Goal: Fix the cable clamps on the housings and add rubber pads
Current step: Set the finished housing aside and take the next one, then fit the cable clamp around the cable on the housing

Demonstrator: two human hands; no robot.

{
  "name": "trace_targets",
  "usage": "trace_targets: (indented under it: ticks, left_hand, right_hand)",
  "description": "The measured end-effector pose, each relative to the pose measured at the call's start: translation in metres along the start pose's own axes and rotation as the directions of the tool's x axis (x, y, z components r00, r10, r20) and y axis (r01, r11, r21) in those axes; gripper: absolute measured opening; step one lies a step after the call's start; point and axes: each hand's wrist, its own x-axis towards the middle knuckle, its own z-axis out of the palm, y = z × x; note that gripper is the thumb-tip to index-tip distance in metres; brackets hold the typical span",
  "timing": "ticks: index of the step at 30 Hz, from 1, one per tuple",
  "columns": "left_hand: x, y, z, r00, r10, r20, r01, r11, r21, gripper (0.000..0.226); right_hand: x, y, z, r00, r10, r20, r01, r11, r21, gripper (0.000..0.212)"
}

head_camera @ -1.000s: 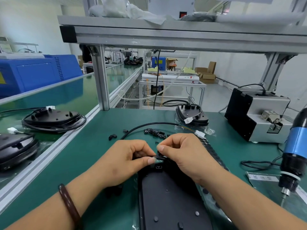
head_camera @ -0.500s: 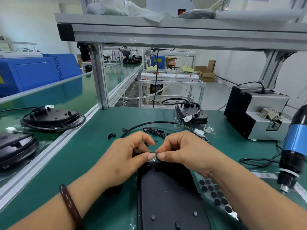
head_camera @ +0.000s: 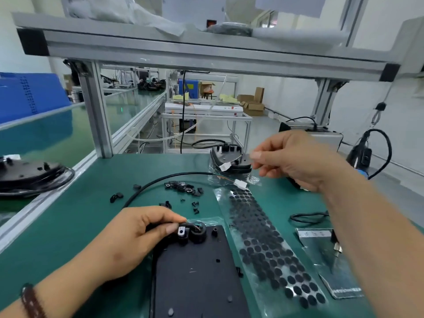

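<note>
1. The left hand (head_camera: 137, 235) is pinching the black cable (head_camera: 165, 178) between thumb and curled fingers at the far left corner of the housing (head_camera: 195, 276), with its thumb tip touching the cable clamp (head_camera: 181, 231) sitting on a post there
2. The right hand (head_camera: 291, 159) is hovering raised, well apart from the housing. Its fingers are loosely bent and, blurred as they are, seem to be holding nothing
3. The clamp-fixing step looks to be in hand: the clamp is being held in place, and no screw is showing in its hole
4. The next move is probably calling for one of the loose screws (head_camera: 195, 207) lying beyond the housing, plus the hanging driver (head_camera: 359, 154) at the right, with the left hand holding the clamp's hole lined up over the post
5. The sheet of rubber pads (head_camera: 263, 237) is lying just beside the housing on its right — whether any pads are on the housing yet I cannot tell
</note>
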Motion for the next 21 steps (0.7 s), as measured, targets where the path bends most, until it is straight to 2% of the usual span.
trace_targets:
  ticks: [3,5,7,10,13,18,21]
  left_hand:
    - [0.000,-0.002,-0.004,1.000,0.002,0.021,-0.002,1.000,0.016,0.022]
    - [-0.001,-0.004,-0.006,1.000,-0.011,0.019,0.010,1.000,0.010,0.022]
    - [-0.002,-0.006,-0.007,0.999,-0.025,0.019,0.025,1.000,-0.002,0.022]
    - [-0.002,-0.006,-0.007,0.999,-0.030,0.027,0.030,1.000,-0.003,0.022]
    - [-0.003,-0.006,-0.007,0.999,-0.033,0.039,0.033,0.999,-0.002,0.025]
    - [-0.001,-0.006,-0.008,0.997,-0.039,0.073,0.040,0.999,-0.017,0.019]
    - [-0.001,-0.009,-0.008,0.995,-0.048,0.088,0.051,0.998,-0.037,0.017]
  right_hand:
    - [-0.006,0.021,0.012,0.988,0.089,0.124,-0.048,0.952,-0.302,0.006]
    - [-0.010,0.042,0.030,0.969,0.135,0.209,-0.007,0.854,-0.520,0.010]
    - [-0.010,0.060,0.045,0.972,0.125,0.198,0.029,0.775,-0.631,0.011]
    - [-0.007,0.071,0.053,0.977,0.103,0.188,0.053,0.734,-0.677,0.011]
    - [-0.003,0.074,0.058,0.973,0.077,0.218,0.091,0.740,-0.667,0.013]
    - [0.024,0.064,0.079,0.976,-0.078,0.203,0.193,0.741,-0.643,0.014]
    - [0.043,0.061,0.101,0.974,-0.093,0.207,0.207,0.734,-0.647,0.018]
